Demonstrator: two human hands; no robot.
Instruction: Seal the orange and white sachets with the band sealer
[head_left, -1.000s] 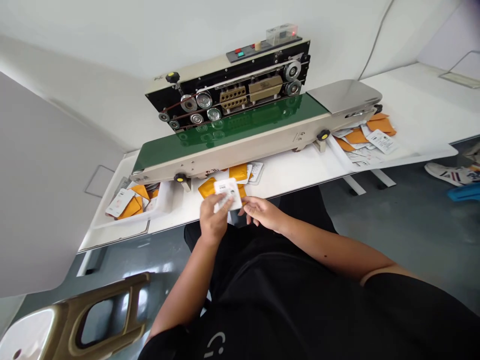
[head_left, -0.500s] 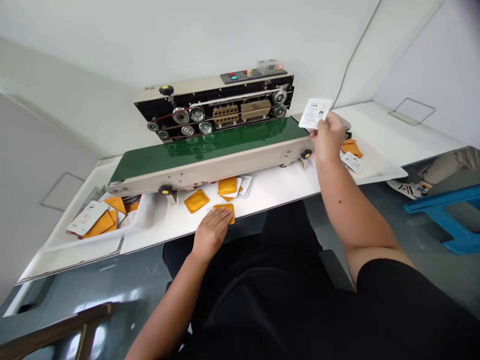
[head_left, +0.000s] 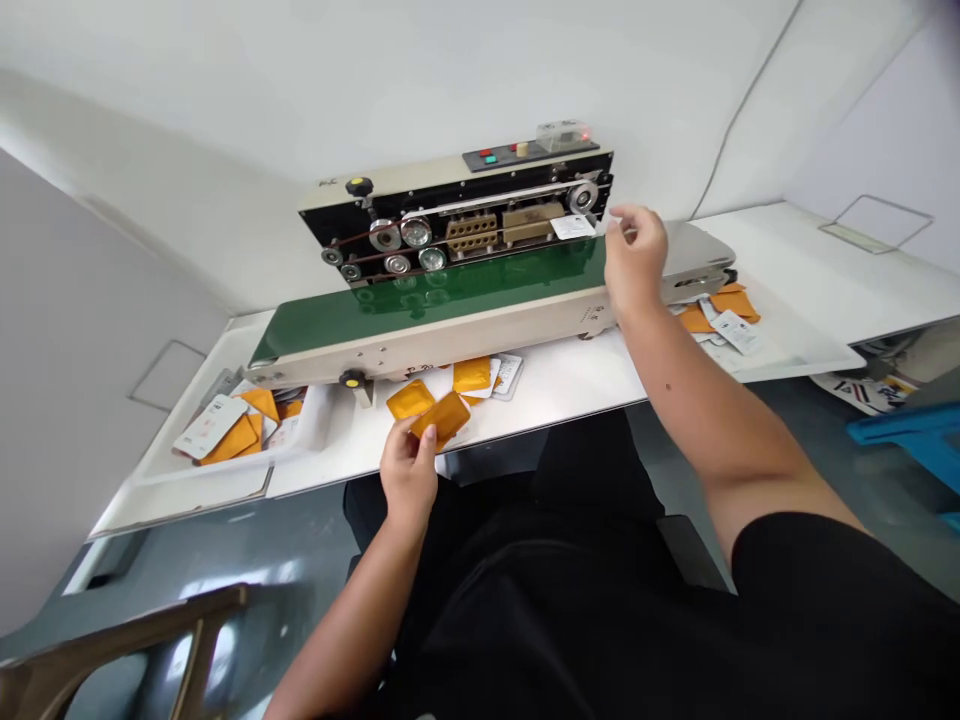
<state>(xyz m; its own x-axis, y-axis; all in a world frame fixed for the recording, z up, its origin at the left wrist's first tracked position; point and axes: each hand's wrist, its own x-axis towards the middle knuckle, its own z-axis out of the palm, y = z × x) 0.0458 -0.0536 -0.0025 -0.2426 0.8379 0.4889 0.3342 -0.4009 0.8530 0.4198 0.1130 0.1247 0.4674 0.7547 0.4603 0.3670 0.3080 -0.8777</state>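
Note:
My left hand [head_left: 409,470] is closed on an orange sachet [head_left: 444,418], pinched between thumb and fingers just above the table's front edge. Beside it lie another orange sachet [head_left: 410,400] and a small stack with an orange sachet [head_left: 471,375] and white printed ones [head_left: 508,377]. My right hand [head_left: 636,258] hovers over the right end of the green belt [head_left: 450,290], fingers curled loosely but apart, holding nothing. Just left of its fingertips, a white printed sachet [head_left: 572,227] sits at the right end of the band sealing machine [head_left: 465,215], apart from the hand.
On the left, a white tray [head_left: 304,425] holds several orange and white sachets. More sachets [head_left: 736,330] lie in a tray [head_left: 817,362] at the right. A wooden chair [head_left: 202,610] stands at lower left, a blue stool [head_left: 907,430] at right.
My right hand has let go of the white sachet, now at the machine's right end. My left hand has lifted the orange sachet off the table. The view has shifted slightly.

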